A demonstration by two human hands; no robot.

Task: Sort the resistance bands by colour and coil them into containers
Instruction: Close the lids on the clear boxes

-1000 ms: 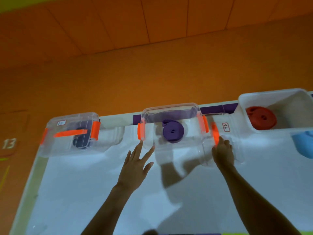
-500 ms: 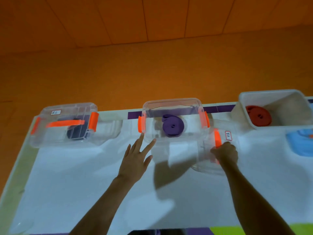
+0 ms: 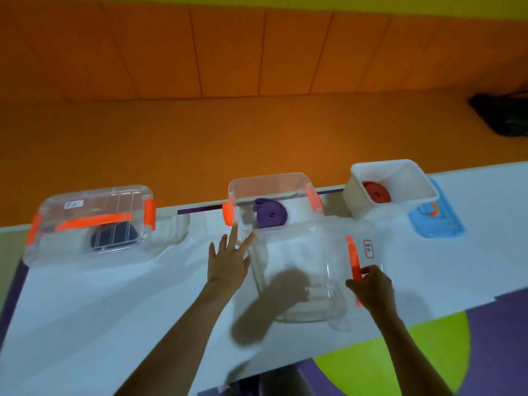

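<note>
A coiled purple band (image 3: pixel 271 215) lies in the open clear container (image 3: pixel 237 190) with orange clips at the middle back of the table. My left hand (image 3: pixel 228 258) is flat with spread fingers, its fingertips touching that container's near left corner. My right hand (image 3: pixel 371 284) grips the orange handle of the clear lid (image 3: pixel 300 270), which is held above the table in front of the container. A coiled red band (image 3: pixel 375 192) sits in the white tub (image 3: pixel 411 172). A dark band (image 3: pixel 113 235) shows inside the lidded clear box (image 3: pixel 71 204) on the left.
A blue lid (image 3: pixel 437 228) lies to the right of the white tub. The white table (image 3: pixel 85 310) runs along an orange wall. A dark bag (image 3: pixel 503 115) lies on the floor at the far right. Green and purple floor shows below the table's near edge.
My right hand has drawn the clear lid toward me and to the left, in front of the purple band's container. My left hand stays by the container's corner.
</note>
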